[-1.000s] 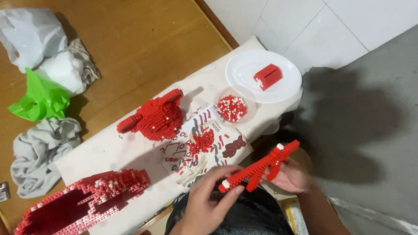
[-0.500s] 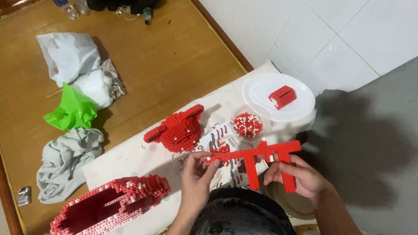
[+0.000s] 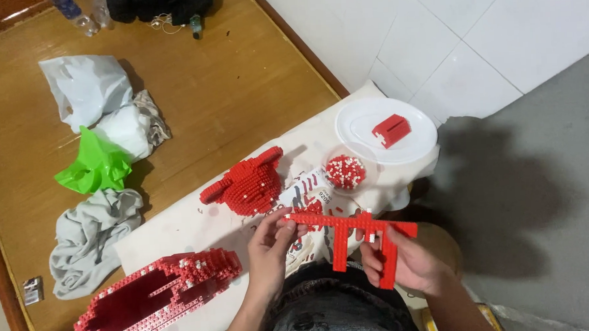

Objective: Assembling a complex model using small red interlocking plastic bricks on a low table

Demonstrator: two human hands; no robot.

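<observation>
Ahead of your hands, the red brick head (image 3: 246,185) and the small bowl of red and white bricks (image 3: 345,172) stand close together, leaving only a narrow gap over the printed sheet (image 3: 305,188). To your left the hollow red brick shell (image 3: 159,297) blocks the cloth's near edge. Between shell and head the white cloth (image 3: 173,232) lies bare.

place: home room | signs: wooden floor (image 3: 194,91), white tiled wall (image 3: 446,36), crumpled clothes (image 3: 91,238)

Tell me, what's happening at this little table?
A person holds a flat red brick-built frame with two legs in both hands: left hand at one end, right hand at a leg. On the white cloth-covered table sit a red brick-built head shape, a hollow red brick shell and a small cup of loose bricks.
</observation>
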